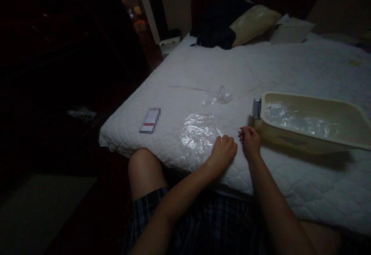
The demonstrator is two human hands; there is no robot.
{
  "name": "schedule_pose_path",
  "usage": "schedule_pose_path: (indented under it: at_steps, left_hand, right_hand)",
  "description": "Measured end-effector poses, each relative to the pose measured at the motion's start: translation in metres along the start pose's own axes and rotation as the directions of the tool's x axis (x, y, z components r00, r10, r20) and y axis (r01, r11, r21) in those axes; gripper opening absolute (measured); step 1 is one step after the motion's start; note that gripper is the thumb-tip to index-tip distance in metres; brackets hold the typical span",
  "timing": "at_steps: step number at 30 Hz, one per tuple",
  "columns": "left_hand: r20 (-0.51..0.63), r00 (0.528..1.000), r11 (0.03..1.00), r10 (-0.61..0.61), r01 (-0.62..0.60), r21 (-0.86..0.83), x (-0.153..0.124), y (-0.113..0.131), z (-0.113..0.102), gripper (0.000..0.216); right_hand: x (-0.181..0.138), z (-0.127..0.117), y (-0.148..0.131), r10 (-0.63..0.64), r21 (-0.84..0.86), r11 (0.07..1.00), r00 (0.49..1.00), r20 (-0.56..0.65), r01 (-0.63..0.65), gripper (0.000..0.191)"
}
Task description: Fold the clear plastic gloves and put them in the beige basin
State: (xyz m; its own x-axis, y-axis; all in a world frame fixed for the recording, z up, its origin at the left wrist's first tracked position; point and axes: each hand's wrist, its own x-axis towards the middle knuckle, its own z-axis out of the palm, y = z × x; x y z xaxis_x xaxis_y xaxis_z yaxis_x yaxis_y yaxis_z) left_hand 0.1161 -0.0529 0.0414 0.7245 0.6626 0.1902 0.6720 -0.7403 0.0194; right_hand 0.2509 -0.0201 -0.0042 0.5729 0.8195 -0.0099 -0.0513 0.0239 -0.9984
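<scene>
A crinkled clear plastic bag [198, 133] lies flat on the white quilted bed in front of me. My left hand [223, 151] is closed at the bag's right edge, its fingers curled over the plastic. Just to the right, a short gap away, my right hand [250, 141] has its fingertips pinched together; whatever they hold is too small to make out. Beyond both hands rests another crumpled clear bag [222, 95]. Beside my right hand stands a cream plastic bin [307, 144] with a grey latch [256, 108] and clear plastic bags inside.
A phone with a blurred screen [150, 120] lies near the left edge of the bed [174, 92]. Dark clothing [216, 23], a beige pillow-like bundle [255, 21] and pale flat items [292, 29] are at the headboard. A small white box or cabinet [170, 45] stands beside the bed.
</scene>
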Motion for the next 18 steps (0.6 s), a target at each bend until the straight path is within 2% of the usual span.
schedule_pose_path:
  at_steps: [5,9,13,16,18]
  left_hand:
    - [0.014,0.999,0.999,-0.034,0.034,0.015,0.013,0.006,0.008,0.016]
    - [0.007,0.998,0.998,-0.057,0.057,0.007,0.017,0.009,0.006,0.018]
    - [-0.021,0.991,0.991,-0.132,0.131,-0.039,0.016,0.009,0.002,0.020]
    - [-0.047,0.973,0.960,-0.224,0.212,-0.183,0.013,0.002,-0.005,0.018]
    - [-0.065,0.940,0.882,-0.335,0.288,-0.373,0.010,-0.007,-0.010,0.017]
  right_hand:
    - [0.001,0.000,-0.001,-0.011,-0.042,0.999,0.999,0.030,0.013,0.023]
    - [0.002,0.001,-0.002,0.001,-0.042,0.999,1.000,0.026,0.000,0.024]
    - [0.002,0.001,-0.002,0.007,-0.013,1.000,1.000,0.023,-0.007,0.023]
    - [0.003,0.000,0.000,0.014,0.006,1.000,0.999,0.029,-0.014,0.023]
    - [0.004,0.000,0.002,0.014,0.008,1.000,0.999,0.034,-0.014,0.023]
